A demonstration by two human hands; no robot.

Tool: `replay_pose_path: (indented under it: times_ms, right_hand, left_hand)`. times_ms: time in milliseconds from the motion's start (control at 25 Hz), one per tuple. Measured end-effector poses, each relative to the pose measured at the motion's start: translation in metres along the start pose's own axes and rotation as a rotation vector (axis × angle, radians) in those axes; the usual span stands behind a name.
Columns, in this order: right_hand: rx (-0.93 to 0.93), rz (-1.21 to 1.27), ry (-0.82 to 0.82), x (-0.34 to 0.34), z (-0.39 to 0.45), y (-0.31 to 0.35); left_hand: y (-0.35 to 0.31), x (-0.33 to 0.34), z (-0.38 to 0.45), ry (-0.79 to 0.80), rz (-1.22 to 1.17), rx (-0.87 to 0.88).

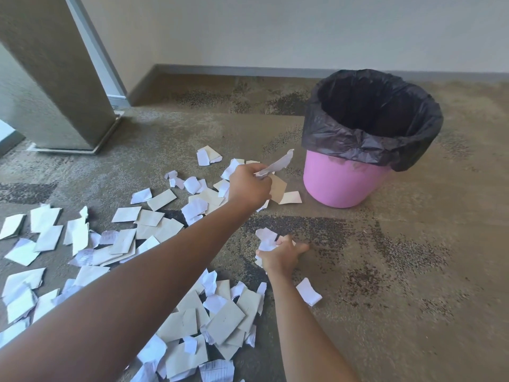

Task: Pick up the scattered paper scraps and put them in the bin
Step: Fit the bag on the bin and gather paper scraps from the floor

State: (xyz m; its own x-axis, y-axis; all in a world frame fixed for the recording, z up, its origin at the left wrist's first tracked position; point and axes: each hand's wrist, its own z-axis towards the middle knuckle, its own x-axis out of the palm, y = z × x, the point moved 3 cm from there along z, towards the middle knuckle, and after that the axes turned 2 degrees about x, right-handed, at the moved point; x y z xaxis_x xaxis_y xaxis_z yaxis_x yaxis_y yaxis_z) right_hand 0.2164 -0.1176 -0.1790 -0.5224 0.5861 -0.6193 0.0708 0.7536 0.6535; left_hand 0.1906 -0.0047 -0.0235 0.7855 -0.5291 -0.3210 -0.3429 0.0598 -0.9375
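Floor: mottled brown-grey carpet (399,271) with darker speckled patches. A cream wall (275,31) runs along the back above a grey baseboard (220,69). At upper left stands a tall brown panel (55,78), edged in pale metal, reaching down to the floor.

One pink bin (338,186) stands upright on the carpet at right, lined with one black bag (358,144) folded over its rim. Its inside looks dark; contents cannot be told.

Paper scraps (154,224), white and tan, lie scattered across the carpet from the left edge to just short of the bin, several dozen, overlapping, too many to count exactly. One white scrap (308,292) lies apart, right of the main spread.

Two bare arms reach forward. The left hand (249,186) is curled round a few scraps (276,166), held above the floor, near the bin's left side. The right hand (281,257) is low on the carpet, fingers curled over crumpled white scraps (265,238).
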Motion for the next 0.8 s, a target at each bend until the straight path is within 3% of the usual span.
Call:
replay_pose_path:
  times_ms: [320,560,680,800]
  right_hand:
    - [-0.203,-0.095,0.087,-0.003,0.008,-0.002]
    - [-0.137,0.351,0.235,-0.040,0.014,0.029]
    - [-0.280,0.549,0.163,-0.079,0.016,0.077]
    - [-0.579,0.584,-0.033,-0.146,0.005,0.134]
  left_hand:
    - [-0.033,0.007,0.008,-0.089,-0.203,0.110]
    - [-0.058,0.002,0.017,-0.189,-0.360,0.107]
    - [-0.068,-0.008,0.024,-0.318,-0.469,0.105]
    - [-0.081,-0.016,0.029,-0.412,-0.556,0.123]
